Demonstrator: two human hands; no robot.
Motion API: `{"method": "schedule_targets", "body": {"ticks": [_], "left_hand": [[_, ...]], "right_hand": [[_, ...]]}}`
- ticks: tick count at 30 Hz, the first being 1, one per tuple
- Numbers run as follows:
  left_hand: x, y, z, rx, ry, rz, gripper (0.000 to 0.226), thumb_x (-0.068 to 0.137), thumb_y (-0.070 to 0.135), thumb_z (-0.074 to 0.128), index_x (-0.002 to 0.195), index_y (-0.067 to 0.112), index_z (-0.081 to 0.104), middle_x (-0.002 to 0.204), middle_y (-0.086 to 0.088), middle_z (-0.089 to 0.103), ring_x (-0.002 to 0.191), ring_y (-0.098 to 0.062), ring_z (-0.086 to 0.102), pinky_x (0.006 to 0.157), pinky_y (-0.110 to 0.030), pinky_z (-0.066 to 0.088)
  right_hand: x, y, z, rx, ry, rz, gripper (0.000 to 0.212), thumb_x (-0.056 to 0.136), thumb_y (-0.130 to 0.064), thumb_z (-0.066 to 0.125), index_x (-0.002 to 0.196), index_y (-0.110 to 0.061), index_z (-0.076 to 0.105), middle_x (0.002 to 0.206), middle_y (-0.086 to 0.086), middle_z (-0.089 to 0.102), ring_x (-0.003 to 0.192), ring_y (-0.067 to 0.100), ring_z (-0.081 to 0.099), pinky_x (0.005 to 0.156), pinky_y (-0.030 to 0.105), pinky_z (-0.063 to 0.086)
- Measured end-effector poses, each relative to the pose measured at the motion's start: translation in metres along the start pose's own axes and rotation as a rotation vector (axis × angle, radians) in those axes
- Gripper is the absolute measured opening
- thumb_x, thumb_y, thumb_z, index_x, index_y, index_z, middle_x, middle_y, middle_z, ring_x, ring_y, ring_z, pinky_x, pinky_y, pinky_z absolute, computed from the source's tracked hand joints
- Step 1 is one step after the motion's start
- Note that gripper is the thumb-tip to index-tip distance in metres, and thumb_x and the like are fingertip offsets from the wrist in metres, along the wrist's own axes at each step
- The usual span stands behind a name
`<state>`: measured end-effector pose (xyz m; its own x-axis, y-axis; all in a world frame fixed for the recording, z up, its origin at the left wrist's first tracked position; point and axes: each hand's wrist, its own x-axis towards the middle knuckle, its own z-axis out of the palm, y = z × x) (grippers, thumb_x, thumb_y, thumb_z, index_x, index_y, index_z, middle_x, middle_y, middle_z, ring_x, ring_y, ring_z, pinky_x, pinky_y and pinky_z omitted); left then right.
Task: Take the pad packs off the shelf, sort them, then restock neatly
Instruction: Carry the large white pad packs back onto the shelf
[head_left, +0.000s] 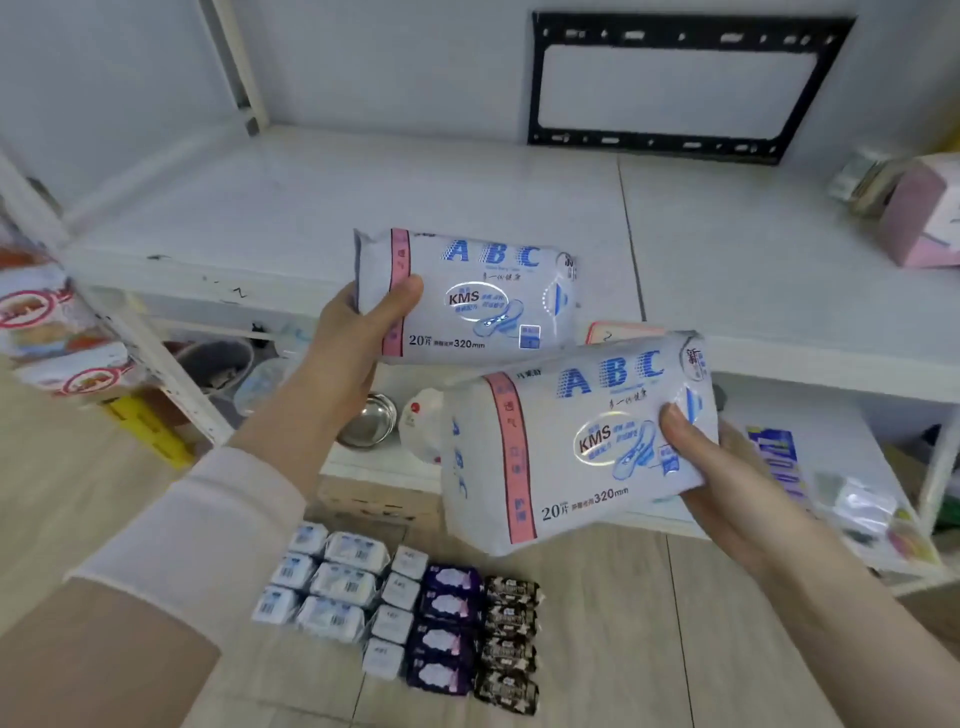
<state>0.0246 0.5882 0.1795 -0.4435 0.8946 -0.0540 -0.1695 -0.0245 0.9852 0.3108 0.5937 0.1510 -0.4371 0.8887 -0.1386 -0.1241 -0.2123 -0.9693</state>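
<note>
Pad packs (405, 618) lie sorted in rows on the floor (623, 649), nearest to the person. Above them, the right hand (717, 467) has its grip clamped on the right end of 1 ABC pack (566, 447); its long axis runs left to right, a little tilted. Farther away, the left hand (358, 332) clamps the left end of a 2nd pack (467, 296), at the front edge of the shelf (260, 208). I judge this one is nearer to the shelf and should go in first.

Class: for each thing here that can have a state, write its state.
Left hand: grips the upper ABC pack.
Right hand: grips the lower ABC pack.
Floor packs: sorted in rows by kind.
Shelf: holds a pink box at its right end.
</note>
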Motion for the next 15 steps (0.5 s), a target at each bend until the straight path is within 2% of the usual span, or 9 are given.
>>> {"method": "schedule_targets", "body": {"ticks": [7,11,13,15], "left_hand": [[-0.057,-0.029,-0.082,-0.015,0.058,-0.067,0.029,0.089,0.018,0.060,0.116,0.011,0.058,0.109,-0.006,0.068,0.094,-0.015,0.068,0.073,-0.026,0.056],[-0.082,-0.032,-0.155,-0.055,0.063,-0.103,0.030,0.089,0.015,0.059,0.118,0.007,0.057,0.110,-0.007,0.067,0.093,-0.015,0.068,0.072,-0.026,0.055],[-0.095,-0.037,-0.199,-0.066,0.071,-0.132,0.030,0.089,0.013,0.059,0.118,0.006,0.057,0.105,-0.006,0.068,0.089,-0.014,0.068,0.072,-0.027,0.056],[-0.109,-0.043,-0.245,-0.041,0.053,-0.158,0.026,0.089,0.012,0.058,0.115,0.009,0.058,0.095,0.000,0.072,0.086,-0.012,0.069,0.071,-0.027,0.057]], "right_hand": [[-0.066,0.074,0.065,-0.112,0.009,0.103,0.089,0.041,-0.066,0.081,0.117,-0.025,0.058,0.113,0.002,0.069,0.106,0.020,0.064,0.097,0.041,0.047],[-0.095,0.113,0.126,-0.085,0.001,0.165,0.091,0.042,-0.061,0.084,0.120,-0.023,0.057,0.114,0.003,0.068,0.108,0.020,0.063,0.093,0.036,0.048],[-0.109,0.136,0.162,-0.056,0.036,0.198,0.093,0.040,-0.058,0.086,0.119,-0.018,0.058,0.113,0.006,0.068,0.105,0.022,0.064,0.083,0.028,0.054],[-0.122,0.160,0.197,-0.051,0.044,0.220,0.093,0.043,-0.056,0.086,0.120,-0.014,0.057,0.114,0.010,0.067,0.106,0.025,0.064,0.079,0.029,0.055]]}}
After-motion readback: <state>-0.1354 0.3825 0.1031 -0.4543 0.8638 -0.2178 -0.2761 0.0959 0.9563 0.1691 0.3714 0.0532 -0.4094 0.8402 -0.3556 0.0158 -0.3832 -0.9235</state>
